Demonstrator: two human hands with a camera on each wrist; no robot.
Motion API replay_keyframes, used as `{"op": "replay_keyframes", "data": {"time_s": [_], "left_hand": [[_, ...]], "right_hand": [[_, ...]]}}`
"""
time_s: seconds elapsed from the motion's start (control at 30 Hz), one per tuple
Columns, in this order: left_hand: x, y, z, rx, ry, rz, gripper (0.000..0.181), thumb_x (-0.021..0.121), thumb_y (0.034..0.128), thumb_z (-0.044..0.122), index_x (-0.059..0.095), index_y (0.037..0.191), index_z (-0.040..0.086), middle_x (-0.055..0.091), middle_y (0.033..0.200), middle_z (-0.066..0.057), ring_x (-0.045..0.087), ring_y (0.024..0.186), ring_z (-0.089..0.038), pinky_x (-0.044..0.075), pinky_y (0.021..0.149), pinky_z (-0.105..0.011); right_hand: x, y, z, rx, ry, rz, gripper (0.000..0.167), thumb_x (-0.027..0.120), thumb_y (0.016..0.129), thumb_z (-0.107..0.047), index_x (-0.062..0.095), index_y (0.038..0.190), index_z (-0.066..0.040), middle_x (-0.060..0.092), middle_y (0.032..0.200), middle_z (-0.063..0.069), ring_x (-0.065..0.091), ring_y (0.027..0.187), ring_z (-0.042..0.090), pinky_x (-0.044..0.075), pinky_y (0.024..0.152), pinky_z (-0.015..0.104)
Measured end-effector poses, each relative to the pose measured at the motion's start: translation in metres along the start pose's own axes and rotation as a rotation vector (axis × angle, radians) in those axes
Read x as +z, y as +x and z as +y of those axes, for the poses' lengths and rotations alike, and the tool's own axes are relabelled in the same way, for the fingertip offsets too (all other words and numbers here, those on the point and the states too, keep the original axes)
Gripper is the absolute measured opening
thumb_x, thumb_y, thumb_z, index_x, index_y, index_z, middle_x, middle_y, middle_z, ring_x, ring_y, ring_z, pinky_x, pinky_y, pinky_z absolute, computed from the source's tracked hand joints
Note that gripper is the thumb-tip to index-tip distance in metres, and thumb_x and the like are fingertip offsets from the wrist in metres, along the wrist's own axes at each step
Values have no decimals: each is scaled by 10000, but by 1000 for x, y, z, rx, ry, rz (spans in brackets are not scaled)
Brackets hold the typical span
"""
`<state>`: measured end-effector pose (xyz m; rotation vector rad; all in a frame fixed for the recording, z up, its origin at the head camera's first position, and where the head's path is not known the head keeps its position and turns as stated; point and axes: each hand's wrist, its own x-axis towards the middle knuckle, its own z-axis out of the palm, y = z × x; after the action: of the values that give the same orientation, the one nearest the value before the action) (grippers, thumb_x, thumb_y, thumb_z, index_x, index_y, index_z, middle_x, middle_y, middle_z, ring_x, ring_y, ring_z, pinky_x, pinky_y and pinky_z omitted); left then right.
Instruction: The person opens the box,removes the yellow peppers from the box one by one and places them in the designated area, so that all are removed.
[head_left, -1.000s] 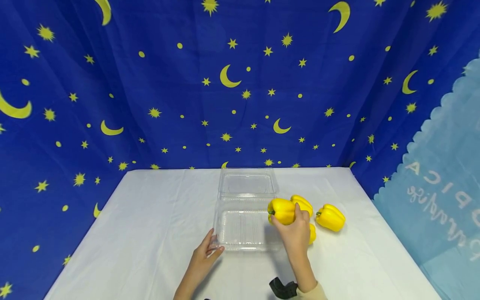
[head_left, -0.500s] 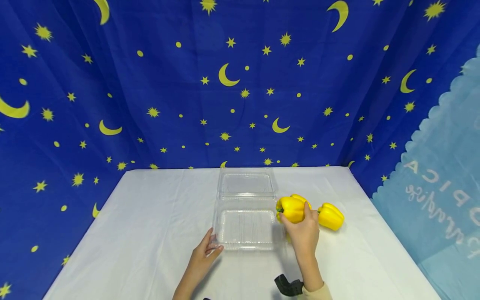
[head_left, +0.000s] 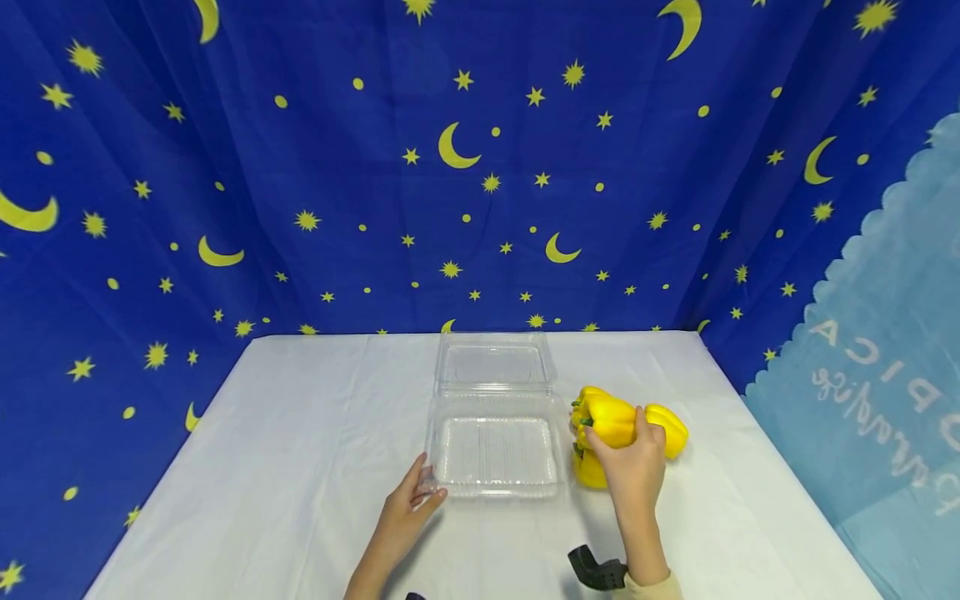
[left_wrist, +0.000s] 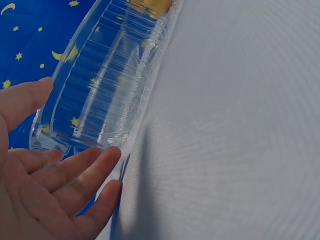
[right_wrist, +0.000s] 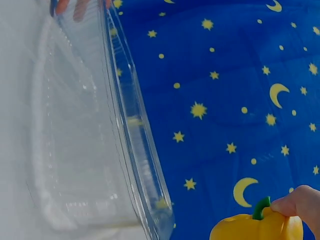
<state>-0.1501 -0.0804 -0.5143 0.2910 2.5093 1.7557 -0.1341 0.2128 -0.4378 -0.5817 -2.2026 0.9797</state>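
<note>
My right hand (head_left: 636,468) grips a yellow bell pepper (head_left: 612,419) with a green stem, thumb on its near side. In the right wrist view the thumb presses the pepper (right_wrist: 252,229) beside its stem. The held pepper is to the right of a clear plastic clamshell container (head_left: 495,493), whose base holds nothing. My left hand (head_left: 401,512) rests at the container's left front corner. In the left wrist view its fingers (left_wrist: 82,182) are extended and slightly spread at the container's end (left_wrist: 95,100).
Three more yellow bell peppers lie close by: one in front (head_left: 589,473), one at right (head_left: 667,429), one partly hidden behind (head_left: 590,392). The container's lid (head_left: 492,363) lies folded back. A white cloth covers the table (head_left: 330,433); a blue starry curtain (head_left: 360,183) hangs behind.
My right hand has carried the pepper rightward, from over the container's right edge to beside the other peppers. The left hand stays at the container's corner.
</note>
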Motion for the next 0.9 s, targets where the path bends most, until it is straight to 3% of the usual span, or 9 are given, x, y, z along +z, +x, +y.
{"op": "replay_keyframes", "data": {"time_s": [0.37,0.9], "left_hand": [[0,0,2,-2,29,13,682,646,901,224,334,1438,-56,549,1324,-262,627,1091,-319,521,947,-393],[0,-1,2,0,16,4,693,647,901,244,330,1442,-53,543,1334,-257,619,1117,-315,512,958,-404]], "right_hand": [[-16,8,12,90,-3,7,814,803,733,-172,397,1352,166,465,1172,365,465,1037,445,398,1007,581],[-26,13,31,138,-25,23,826,790,746,-179,369,1366,167,447,1162,373,452,1040,462,383,993,588]]}}
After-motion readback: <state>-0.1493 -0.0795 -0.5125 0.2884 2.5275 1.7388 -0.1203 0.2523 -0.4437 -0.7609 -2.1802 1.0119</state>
